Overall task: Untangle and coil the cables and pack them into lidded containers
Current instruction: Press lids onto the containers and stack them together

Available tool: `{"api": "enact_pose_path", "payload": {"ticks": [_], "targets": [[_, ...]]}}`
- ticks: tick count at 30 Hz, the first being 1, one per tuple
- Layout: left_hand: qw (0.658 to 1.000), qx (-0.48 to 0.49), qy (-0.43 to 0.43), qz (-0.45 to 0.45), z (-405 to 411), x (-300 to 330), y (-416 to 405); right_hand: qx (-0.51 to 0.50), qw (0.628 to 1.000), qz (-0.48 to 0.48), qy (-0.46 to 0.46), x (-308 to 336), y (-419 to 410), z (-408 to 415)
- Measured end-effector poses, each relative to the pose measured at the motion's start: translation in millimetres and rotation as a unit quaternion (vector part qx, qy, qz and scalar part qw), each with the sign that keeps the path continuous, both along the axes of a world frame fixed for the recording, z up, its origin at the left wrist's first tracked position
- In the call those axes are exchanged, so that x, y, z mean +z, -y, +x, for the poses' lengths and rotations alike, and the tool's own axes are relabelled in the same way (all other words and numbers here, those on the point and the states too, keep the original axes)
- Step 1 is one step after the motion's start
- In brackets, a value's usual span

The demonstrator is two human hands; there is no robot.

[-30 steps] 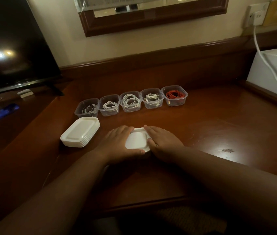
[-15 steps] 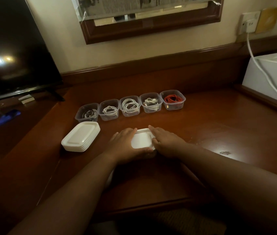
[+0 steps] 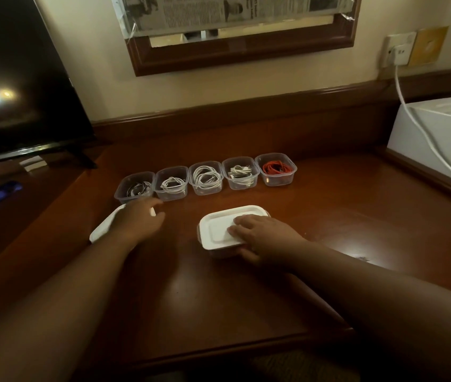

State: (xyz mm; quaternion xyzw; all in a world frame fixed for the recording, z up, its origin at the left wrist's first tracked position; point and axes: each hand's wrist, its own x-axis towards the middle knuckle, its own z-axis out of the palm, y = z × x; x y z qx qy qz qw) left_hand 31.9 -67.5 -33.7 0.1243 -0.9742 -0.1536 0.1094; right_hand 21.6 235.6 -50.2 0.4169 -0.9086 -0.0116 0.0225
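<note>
- Head view showed the right hand [image 3: 267, 238] on the lidded container [image 3: 227, 230], its fingers [image 3: 239, 224] lying nearly straight on the white lid and the thumb against the near side wall.
- Left hand [image 3: 139, 221] hovered over the stack of white lids [image 3: 103, 230], fingers loosely spread and holding nothing that could be seen.
- That lidded container sat on the wooden counter [image 3: 329, 216], near the middle, just right of the lid stack.
- Behind both hands a row of five open clear tubs ran across the counter, touching side by side: the leftmost tub [image 3: 134, 187] held a grey cable, the next three white coiled cables [image 3: 206, 176], and the rightmost a red cable [image 3: 276, 169].
- Farther out stood a dark television screen [image 3: 20, 86] at left, a framed mirror [image 3: 241, 48] on the wall, and a white box [image 3: 434, 142] at right with a white cord [image 3: 411, 117] running to a wall socket [image 3: 398, 49].
</note>
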Motion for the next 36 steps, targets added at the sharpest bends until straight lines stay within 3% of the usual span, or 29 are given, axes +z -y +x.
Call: {"api": "enact_pose_path", "payload": {"ticks": [3, 5, 7, 14, 21, 25, 36], "targets": [[0.979, 0.003, 0.166, -0.117, 8, -6, 51, -0.041, 0.999, 0.006, 0.004, 1, -6, -9], [0.976, 0.002, 0.202, -0.080, 19, -5, 63, -0.069, 0.998, -0.006, 0.004, 1, -12, -14], [0.979, -0.001, 0.190, -0.079, 26, -5, 66, -0.088, 0.996, -0.020, -0.007, 1, -17, -20], [0.947, 0.058, 0.227, -0.218, 52, 5, 38, -0.142, 0.986, -0.060, -0.062, 10, -7, -29], [0.943, 0.050, 0.240, -0.225, 72, 16, 28, -0.022, 0.991, -0.132, 0.015, 28, 56, -24], [0.942, 0.041, 0.244, -0.226, 74, 22, 28, -0.016, 0.977, -0.207, 0.049, 26, 108, -32], [0.948, 0.012, 0.241, -0.208, 59, 28, 37, 0.020, 0.988, -0.138, 0.065, 26, 223, -88]]}}
